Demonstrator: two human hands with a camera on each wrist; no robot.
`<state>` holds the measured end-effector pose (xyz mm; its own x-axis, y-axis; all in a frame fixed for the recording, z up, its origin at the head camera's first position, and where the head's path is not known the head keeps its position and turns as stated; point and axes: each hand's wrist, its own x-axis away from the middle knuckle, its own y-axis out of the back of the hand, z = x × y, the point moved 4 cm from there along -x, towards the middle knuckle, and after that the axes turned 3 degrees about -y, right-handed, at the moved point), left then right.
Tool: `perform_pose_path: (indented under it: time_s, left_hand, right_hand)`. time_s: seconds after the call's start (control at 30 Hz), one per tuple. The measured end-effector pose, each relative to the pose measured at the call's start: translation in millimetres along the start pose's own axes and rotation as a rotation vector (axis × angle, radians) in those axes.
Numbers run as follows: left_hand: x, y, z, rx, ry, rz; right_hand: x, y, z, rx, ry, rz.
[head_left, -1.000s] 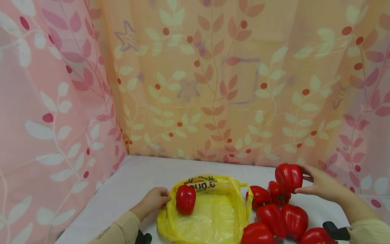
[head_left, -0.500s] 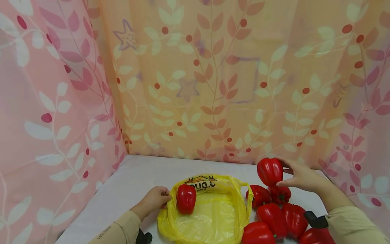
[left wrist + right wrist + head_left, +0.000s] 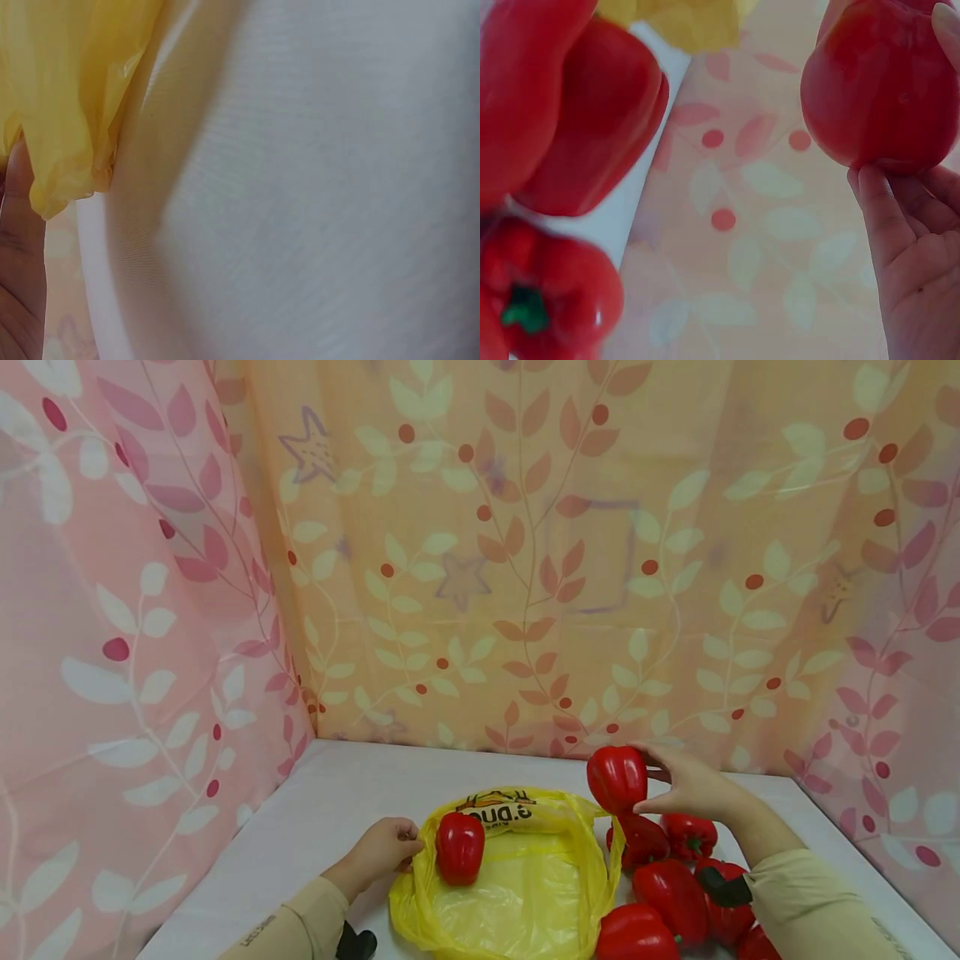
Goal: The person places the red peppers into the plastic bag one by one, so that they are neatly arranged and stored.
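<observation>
My right hand [image 3: 693, 785] holds a red bell pepper [image 3: 617, 778] in the air, just above the right rim of a yellow plastic bag [image 3: 525, 893]. In the right wrist view, the fingers and thumb curl round that same pepper [image 3: 881, 86]. My left hand [image 3: 381, 853] pinches the bag's left edge; in the left wrist view a fold of yellow plastic [image 3: 64, 97] hangs beside a finger. The bag lies with its mouth spread wide. Another red bell pepper [image 3: 460, 849] sits inside it, against the left wall.
Several red bell peppers [image 3: 670, 897] are heaped right of the bag, some partly hidden by the right forearm. They lie on a white table [image 3: 360, 768]. Leaf-patterned curtains [image 3: 465, 635] hang behind and at both sides.
My right hand has carried its bell pepper leftward from above the heap to the bag's right rim. The left hand, the bag and the pepper inside it have stayed in place.
</observation>
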<state>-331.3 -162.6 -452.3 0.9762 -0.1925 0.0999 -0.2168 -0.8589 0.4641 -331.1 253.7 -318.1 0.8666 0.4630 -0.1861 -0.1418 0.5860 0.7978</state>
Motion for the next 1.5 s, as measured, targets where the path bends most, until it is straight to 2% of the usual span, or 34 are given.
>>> perform_pose_path:
  time_s: [0.17, 0.47, 0.9, 1.27, 1.5]
  left_hand:
    - [-0.4, 0.6, -0.2, 0.004, -0.011, -0.001]
    - [0.4, 0.9, -3.3, 0.002, -0.010, -0.010]
    - [-1.5, 1.6, -4.1, -0.017, 0.011, -0.010]
    - [-3.5, 1.9, -1.2, -0.015, 0.003, -0.003]
    - [-2.5, 1.4, -1.4, -0.003, 0.012, 0.003]
  right_hand:
    - [-12.7, -13.5, 7.1, -0.081, 0.047, 0.046]
    - [-29.7, -37.1, 21.1, -0.128, 0.107, 0.093]
    - [-46.2, -73.3, 35.2, -0.081, 0.035, 0.119]
    - [-58.7, -97.3, 45.5, -0.096, 0.032, 0.165]
    - [-63.3, -107.3, 52.1, -0.076, 0.063, 0.190]
